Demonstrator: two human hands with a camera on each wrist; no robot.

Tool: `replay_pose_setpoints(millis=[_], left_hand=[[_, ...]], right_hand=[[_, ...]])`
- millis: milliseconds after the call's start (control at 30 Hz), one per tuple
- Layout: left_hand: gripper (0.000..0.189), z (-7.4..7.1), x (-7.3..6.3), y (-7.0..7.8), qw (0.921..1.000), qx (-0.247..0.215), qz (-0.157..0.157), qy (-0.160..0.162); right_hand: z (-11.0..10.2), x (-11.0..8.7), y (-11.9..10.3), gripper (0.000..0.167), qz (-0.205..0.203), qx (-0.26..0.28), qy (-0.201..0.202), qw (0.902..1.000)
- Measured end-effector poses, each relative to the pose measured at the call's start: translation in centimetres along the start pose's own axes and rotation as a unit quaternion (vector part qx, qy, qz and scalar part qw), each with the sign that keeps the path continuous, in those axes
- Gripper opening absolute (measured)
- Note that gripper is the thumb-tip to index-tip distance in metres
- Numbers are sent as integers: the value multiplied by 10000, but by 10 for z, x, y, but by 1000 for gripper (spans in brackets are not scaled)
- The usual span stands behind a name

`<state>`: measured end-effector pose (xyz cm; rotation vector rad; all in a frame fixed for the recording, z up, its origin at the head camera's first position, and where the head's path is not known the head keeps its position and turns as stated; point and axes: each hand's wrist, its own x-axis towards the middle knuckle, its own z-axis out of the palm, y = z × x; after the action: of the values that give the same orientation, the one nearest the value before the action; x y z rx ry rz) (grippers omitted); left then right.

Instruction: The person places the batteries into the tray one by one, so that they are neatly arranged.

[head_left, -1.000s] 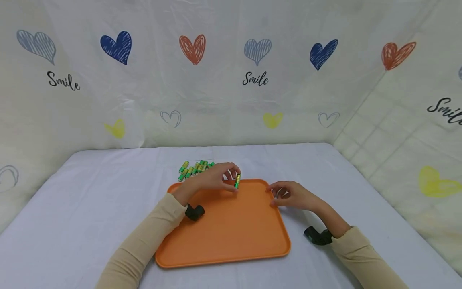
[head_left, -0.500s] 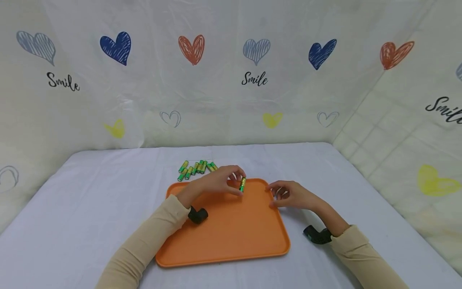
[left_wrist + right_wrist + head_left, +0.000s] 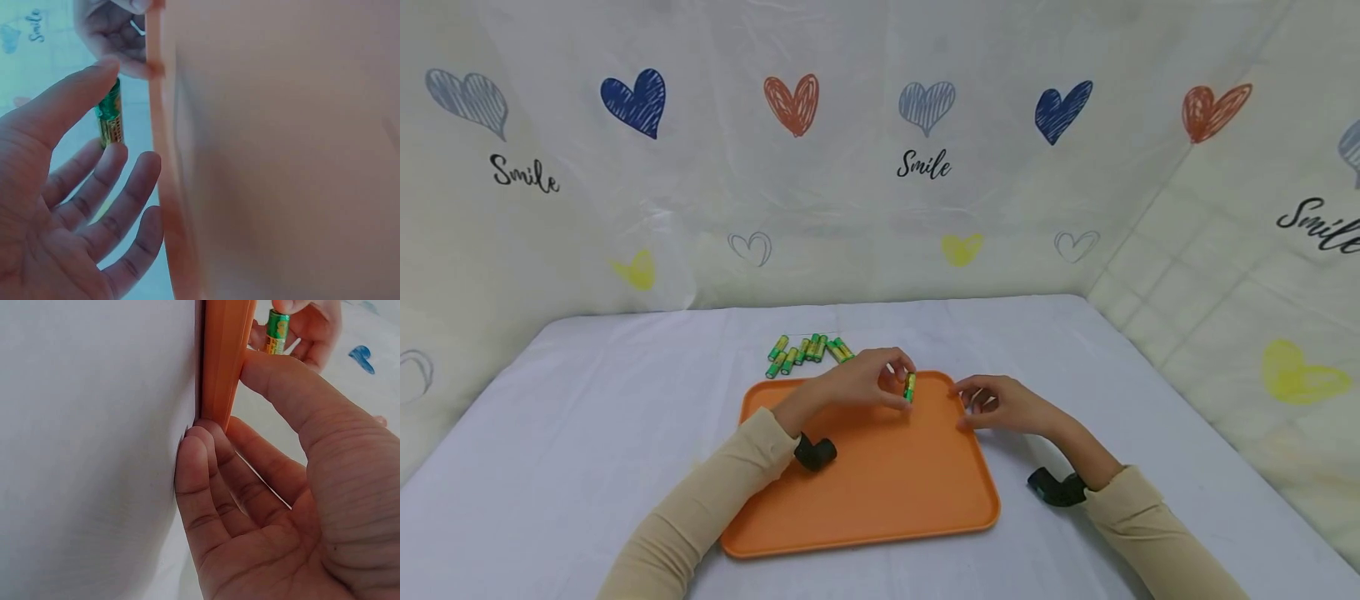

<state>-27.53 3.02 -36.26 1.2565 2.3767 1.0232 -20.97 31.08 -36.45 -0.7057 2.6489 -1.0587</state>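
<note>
A green-and-gold battery [image 3: 910, 387] is pinched upright by my left hand [image 3: 867, 380], above the far right part of an orange tray [image 3: 880, 492]. In the left wrist view the thumb presses one end of the battery [image 3: 110, 119] and fingertips the other. My right hand [image 3: 1013, 407] holds the right rim of the tray. Its thumb lies against one side of the orange rim [image 3: 224, 362] in the right wrist view, with fingers curled toward the other side. That view also catches the held battery [image 3: 277, 332] beyond the rim.
Several similar batteries [image 3: 789, 361] lie in a loose group behind the tray's far left edge, partly near my left hand. A white cloth [image 3: 587, 450] covers the table. Behind it hangs a pale sheet [image 3: 850, 192] printed with hearts and words.
My left hand has shifted right and slightly nearer with the battery, uncovering more of the batteries behind. The right hand has stayed on the tray rim.
</note>
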Motion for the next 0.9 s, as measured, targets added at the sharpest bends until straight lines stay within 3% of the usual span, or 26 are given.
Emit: replay_pose_setpoints(millis=[200,467,900], left_hand=[[49,4,1,3,9985,-406,-261,253],[48,10,5,9,9962,-567,-484,440],[50,24,11,20,9937,-806,-669,410]], right_hand=[[0,-1,0,46,20,-5,-4,10000],[0,-1,-1,46,-40,-41,16,10000],[0,-1,-3,48,69,70,-20,9999]])
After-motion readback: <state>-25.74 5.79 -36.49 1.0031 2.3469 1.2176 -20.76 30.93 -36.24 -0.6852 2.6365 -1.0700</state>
